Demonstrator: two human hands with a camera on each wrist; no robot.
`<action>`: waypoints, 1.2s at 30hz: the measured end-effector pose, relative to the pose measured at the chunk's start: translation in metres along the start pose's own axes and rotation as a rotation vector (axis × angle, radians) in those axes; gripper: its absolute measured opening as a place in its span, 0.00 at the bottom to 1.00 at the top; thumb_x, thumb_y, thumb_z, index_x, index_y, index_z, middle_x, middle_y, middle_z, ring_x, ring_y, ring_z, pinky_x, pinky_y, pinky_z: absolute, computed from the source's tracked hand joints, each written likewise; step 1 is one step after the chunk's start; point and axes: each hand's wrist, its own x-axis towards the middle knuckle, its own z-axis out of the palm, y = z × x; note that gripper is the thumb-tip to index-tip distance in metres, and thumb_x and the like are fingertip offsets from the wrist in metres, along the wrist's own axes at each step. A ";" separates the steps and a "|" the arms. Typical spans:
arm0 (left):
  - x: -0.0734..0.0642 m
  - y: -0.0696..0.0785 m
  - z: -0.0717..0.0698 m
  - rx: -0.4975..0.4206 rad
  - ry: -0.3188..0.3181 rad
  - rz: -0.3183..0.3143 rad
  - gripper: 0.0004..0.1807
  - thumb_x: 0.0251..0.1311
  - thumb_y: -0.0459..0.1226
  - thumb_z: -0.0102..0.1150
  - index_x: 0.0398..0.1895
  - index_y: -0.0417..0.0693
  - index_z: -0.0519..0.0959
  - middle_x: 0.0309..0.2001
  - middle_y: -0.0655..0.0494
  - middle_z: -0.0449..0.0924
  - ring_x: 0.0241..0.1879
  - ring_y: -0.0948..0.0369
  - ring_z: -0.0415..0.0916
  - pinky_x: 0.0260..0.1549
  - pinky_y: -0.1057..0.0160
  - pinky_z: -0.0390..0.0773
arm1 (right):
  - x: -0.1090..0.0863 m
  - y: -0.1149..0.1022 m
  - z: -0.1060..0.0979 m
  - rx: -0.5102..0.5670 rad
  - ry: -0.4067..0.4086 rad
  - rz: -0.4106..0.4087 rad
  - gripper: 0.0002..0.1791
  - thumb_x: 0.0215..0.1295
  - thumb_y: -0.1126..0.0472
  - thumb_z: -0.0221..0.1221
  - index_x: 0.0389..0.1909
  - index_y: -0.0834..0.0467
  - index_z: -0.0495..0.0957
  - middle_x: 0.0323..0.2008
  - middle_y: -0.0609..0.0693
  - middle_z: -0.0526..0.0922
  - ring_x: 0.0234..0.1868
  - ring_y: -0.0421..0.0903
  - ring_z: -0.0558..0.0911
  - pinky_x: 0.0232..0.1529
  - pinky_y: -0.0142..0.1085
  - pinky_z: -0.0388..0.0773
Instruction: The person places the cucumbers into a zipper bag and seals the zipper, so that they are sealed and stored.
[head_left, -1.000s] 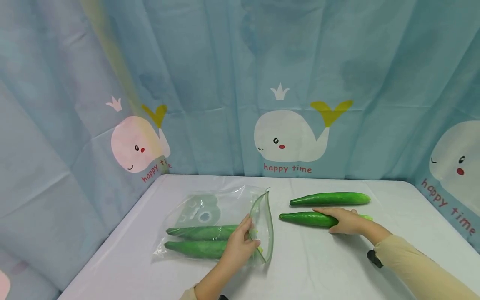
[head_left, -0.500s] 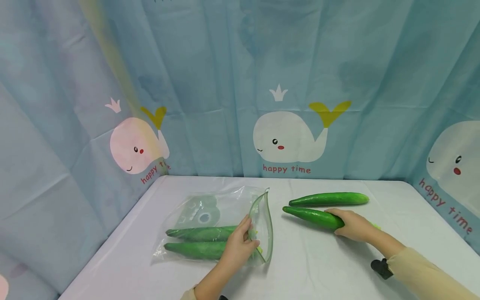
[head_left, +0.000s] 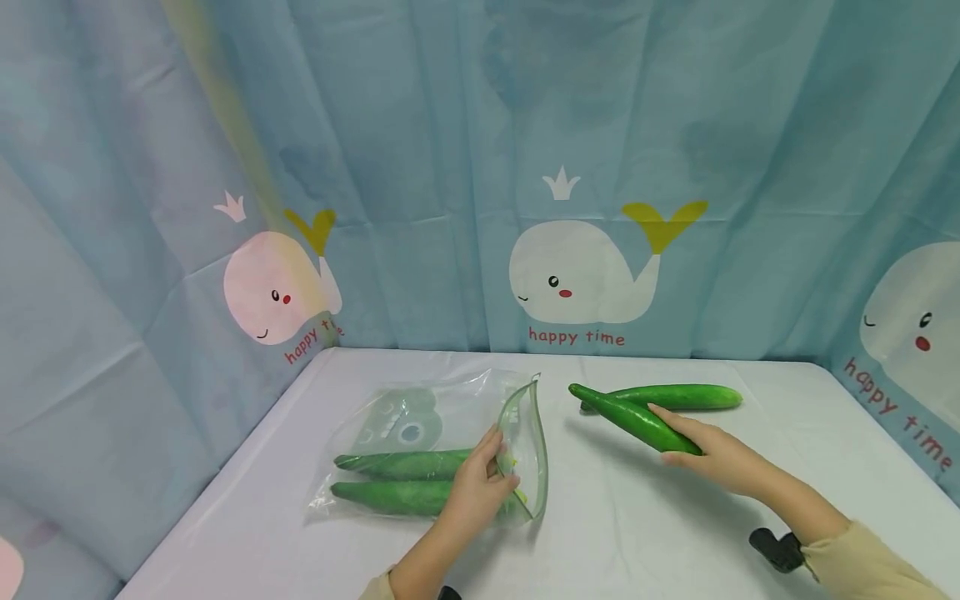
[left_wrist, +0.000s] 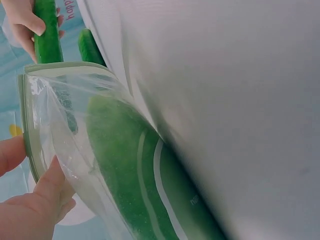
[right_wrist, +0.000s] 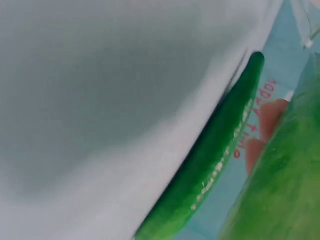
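Note:
A clear zip bag (head_left: 465,408) with a green-edged mouth lies on its side at left centre, its mouth facing right. Two cucumbers (head_left: 397,497) are inside it. My left hand (head_left: 480,483) holds the bag by its mouth; in the left wrist view the green rim (left_wrist: 27,125) runs between the fingers. My right hand (head_left: 712,454) grips another cucumber (head_left: 630,417) near its right end, lifted and tilted with its far tip up-left. Fingertips (right_wrist: 270,117) show behind it in the right wrist view. One more cucumber (head_left: 693,397) lies behind, partly covered by the held one.
A white cloth (head_left: 622,533) covers the table. A blue curtain (head_left: 420,275) with whale prints stands along the table's back and sides. Beneath the right forearm a black wrist device (head_left: 776,550) is visible.
My right hand has picked the nearer loose cucumber up off the table, drawing it a little right and tilting its left tip upward. The left hand and bag have stayed in place.

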 end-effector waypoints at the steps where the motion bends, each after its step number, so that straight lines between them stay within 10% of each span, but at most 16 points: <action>1: 0.000 0.000 0.000 0.000 0.001 -0.001 0.38 0.55 0.19 0.57 0.69 0.21 0.52 0.73 0.30 0.42 0.68 0.36 0.51 0.60 0.52 0.70 | 0.000 -0.002 0.002 0.024 -0.008 0.009 0.40 0.66 0.51 0.61 0.71 0.66 0.57 0.60 0.68 0.71 0.51 0.55 0.75 0.41 0.45 0.74; 8: -0.001 0.001 -0.001 -0.006 0.002 -0.008 0.38 0.56 0.19 0.56 0.69 0.21 0.51 0.73 0.30 0.42 0.68 0.36 0.51 0.60 0.50 0.69 | 0.002 -0.007 0.010 0.092 -0.030 0.030 0.33 0.56 0.66 0.62 0.63 0.66 0.62 0.41 0.53 0.75 0.36 0.46 0.72 0.32 0.40 0.71; 18: -0.002 0.002 -0.002 -0.014 -0.002 0.001 0.38 0.57 0.20 0.56 0.70 0.22 0.51 0.73 0.30 0.43 0.68 0.36 0.51 0.59 0.52 0.72 | -0.005 -0.003 0.004 -0.049 0.082 -0.215 0.30 0.61 0.56 0.66 0.64 0.56 0.72 0.50 0.51 0.80 0.39 0.34 0.72 0.32 0.32 0.72; 28: -0.002 0.002 -0.003 -0.030 -0.003 -0.002 0.39 0.57 0.20 0.56 0.70 0.22 0.50 0.74 0.31 0.41 0.69 0.37 0.50 0.53 0.60 0.79 | -0.001 -0.012 0.013 0.091 -0.083 -0.083 0.30 0.58 0.63 0.62 0.62 0.64 0.67 0.47 0.52 0.77 0.38 0.42 0.72 0.32 0.35 0.72; 36: -0.003 0.003 -0.003 -0.036 0.001 -0.003 0.39 0.57 0.20 0.56 0.70 0.21 0.50 0.74 0.31 0.40 0.69 0.37 0.50 0.47 0.65 0.81 | 0.001 -0.020 0.018 -0.009 -0.017 -0.152 0.27 0.57 0.60 0.65 0.59 0.58 0.74 0.49 0.50 0.80 0.39 0.37 0.74 0.33 0.36 0.74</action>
